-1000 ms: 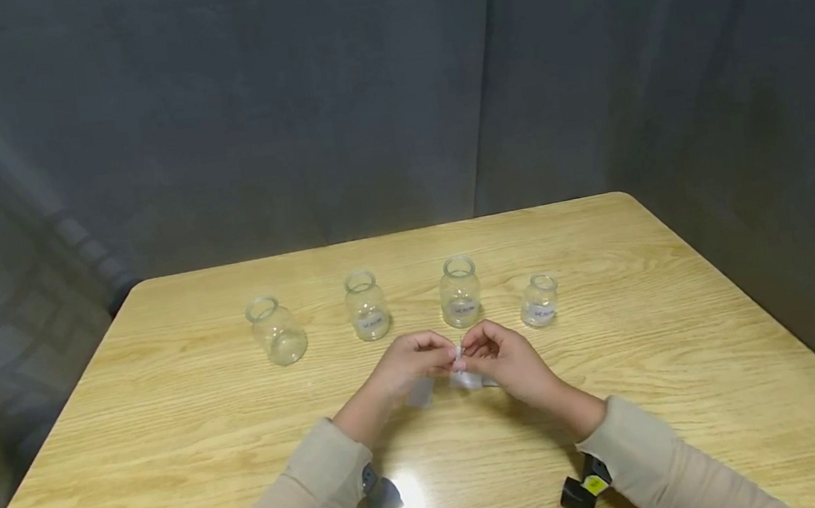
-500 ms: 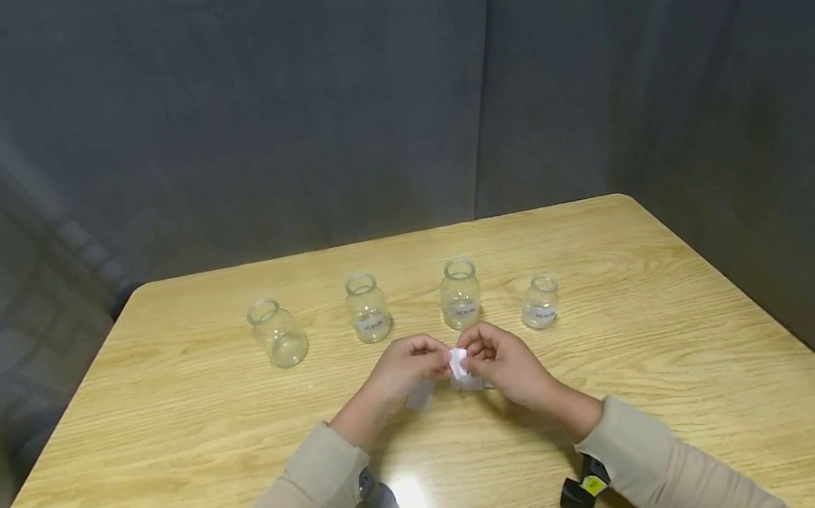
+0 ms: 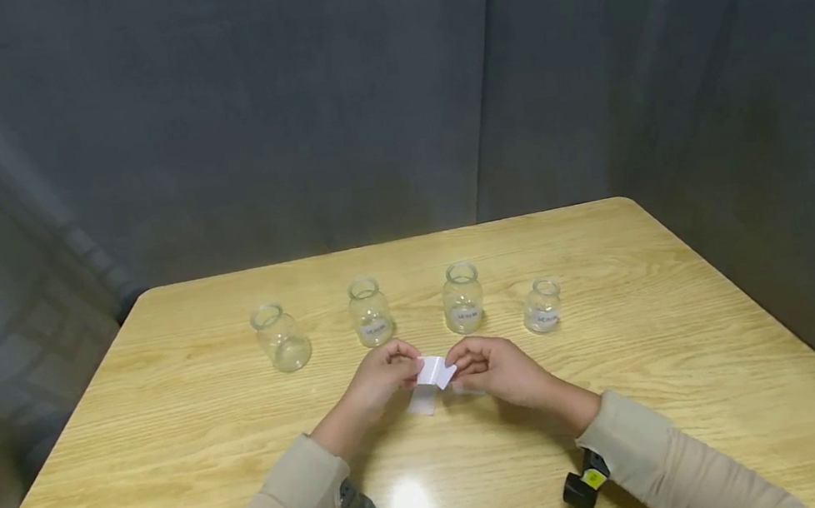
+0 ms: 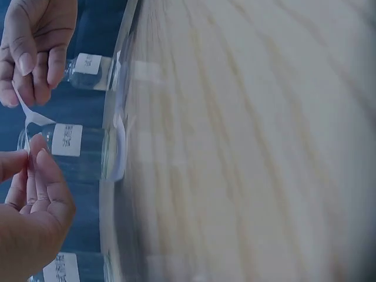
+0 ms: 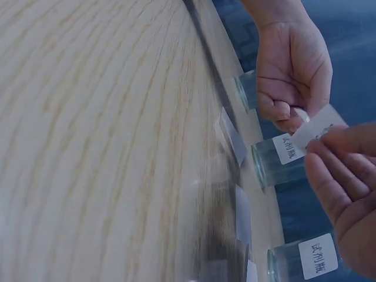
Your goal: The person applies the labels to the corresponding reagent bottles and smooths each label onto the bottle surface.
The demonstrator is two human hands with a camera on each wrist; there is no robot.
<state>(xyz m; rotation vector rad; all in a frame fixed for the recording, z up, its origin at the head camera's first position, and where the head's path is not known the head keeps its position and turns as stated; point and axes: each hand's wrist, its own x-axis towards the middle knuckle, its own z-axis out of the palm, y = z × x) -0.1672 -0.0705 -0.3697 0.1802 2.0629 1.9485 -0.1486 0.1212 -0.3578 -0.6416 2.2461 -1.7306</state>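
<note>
A small white sticky label (image 3: 446, 375) with its glossy backing paper (image 3: 430, 369) stretches between the two hands above the table. My left hand (image 3: 380, 379) pinches the left end, the backing, between thumb and fingers. My right hand (image 3: 499, 369) pinches the right end, where the label is bent away from the backing. In the right wrist view, handwriting shows on the label (image 5: 317, 128). Just behind the hands stand two labelled glass jars, the middle-left jar (image 3: 371, 312) and the middle-right jar (image 3: 463, 298).
A smaller labelled jar (image 3: 543, 307) stands to the right. At far left is a jar (image 3: 281, 339) on which I see no label. White paper pieces lie under the hands, one paper piece (image 3: 422, 401) plainly visible. A grey curtain (image 3: 285, 109) hangs behind the wooden table (image 3: 173, 448).
The hands have drawn apart, the left one moving left and slightly nearer. The white label and backing, at first mostly hidden between the fingertips, now show spread between the hands.
</note>
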